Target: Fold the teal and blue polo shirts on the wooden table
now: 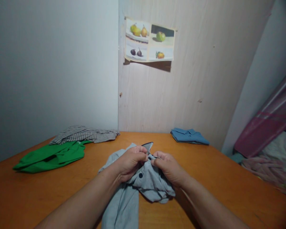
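Observation:
A light grey shirt (122, 203) with dark round buttons lies bunched on the table in front of me, a sleeve hanging toward the near edge. My left hand (132, 162) pinches the cloth close to the collar, thumb and fingers closed on it. Opposite, my right hand (167, 167) grips the other side, thumb pressed near the top button (150, 157). A second button (140, 175) shows below the left thumb. The collar tip (148, 147) sticks up between the hands. Some fingertips are hidden behind the fabric.
On the orange table (81, 194), a green garment (50, 156) and a striped garment (85, 134) lie at the left. A folded blue shirt (189, 136) sits at the back right. Walls close off the back; pink and pale cloth (276, 159) lies beyond the right edge.

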A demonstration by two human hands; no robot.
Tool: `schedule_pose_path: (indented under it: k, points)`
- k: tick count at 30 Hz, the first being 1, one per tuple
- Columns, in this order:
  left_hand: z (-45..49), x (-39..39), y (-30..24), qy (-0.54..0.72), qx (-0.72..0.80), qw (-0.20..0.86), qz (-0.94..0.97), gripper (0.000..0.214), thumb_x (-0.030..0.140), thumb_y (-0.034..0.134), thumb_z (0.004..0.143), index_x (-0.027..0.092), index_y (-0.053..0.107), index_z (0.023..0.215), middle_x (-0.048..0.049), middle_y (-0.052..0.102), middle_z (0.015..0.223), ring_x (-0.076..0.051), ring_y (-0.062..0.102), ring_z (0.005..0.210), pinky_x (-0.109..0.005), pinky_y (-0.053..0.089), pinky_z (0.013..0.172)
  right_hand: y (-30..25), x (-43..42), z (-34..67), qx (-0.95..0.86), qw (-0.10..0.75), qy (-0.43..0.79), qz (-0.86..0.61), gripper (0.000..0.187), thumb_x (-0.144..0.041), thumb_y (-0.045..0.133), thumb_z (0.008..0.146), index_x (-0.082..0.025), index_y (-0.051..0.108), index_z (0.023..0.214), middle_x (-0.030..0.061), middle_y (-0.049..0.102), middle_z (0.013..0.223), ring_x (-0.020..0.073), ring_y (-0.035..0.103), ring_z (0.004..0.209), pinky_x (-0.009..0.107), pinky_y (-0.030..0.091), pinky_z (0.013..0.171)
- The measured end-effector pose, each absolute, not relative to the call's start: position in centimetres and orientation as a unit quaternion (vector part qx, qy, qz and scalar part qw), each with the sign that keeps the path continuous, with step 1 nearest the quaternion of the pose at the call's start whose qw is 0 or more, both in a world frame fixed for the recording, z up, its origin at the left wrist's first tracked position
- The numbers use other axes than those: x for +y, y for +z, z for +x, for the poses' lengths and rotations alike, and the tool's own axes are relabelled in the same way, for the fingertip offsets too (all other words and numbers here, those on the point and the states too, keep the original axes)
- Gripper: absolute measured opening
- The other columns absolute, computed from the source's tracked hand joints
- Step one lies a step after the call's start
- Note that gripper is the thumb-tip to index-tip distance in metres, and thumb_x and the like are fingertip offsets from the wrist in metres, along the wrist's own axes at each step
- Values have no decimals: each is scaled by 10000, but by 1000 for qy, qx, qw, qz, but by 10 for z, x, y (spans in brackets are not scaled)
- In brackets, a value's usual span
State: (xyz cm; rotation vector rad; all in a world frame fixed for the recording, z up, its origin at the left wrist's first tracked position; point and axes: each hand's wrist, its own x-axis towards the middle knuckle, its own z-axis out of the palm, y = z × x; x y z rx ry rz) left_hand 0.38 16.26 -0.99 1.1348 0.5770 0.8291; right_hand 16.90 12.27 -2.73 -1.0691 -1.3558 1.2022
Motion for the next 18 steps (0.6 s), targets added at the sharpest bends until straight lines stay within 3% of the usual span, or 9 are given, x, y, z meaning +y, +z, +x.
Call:
schedule_pose_path:
  k: [7, 12, 18]
  points:
    - [2, 165, -10, 391, 267, 680, 560, 318, 126, 658, 649, 202, 477, 899, 49, 548, 688, -91, 489, 585, -201, 314, 551, -28, 126, 169, -537, 505, 517, -436, 171, -313, 659, 668, -193, 556, 732, -48, 496, 590, 99, 388, 523, 233, 258, 496]
    - [1, 162, -7, 401, 284, 506, 709, 211, 170, 651, 748, 206, 519, 909, 54, 508, 712, -85, 431, 598, -194, 297, 550, -30, 130, 171, -524, 508, 544, -414, 143, -283, 643, 662, -191, 538, 694, -58, 459, 577, 90, 354, 515, 234, 237, 500]
    - [1, 160, -6, 396, 291, 314, 812, 51, 209, 565, 850, 190, 611, 860, -7, 576, 780, -144, 508, 725, -233, 369, 652, -29, 131, 173, -525, 505, 544, -417, 163, -293, 641, 657, -197, 511, 676, -72, 434, 562, 88, 334, 501, 238, 223, 496]
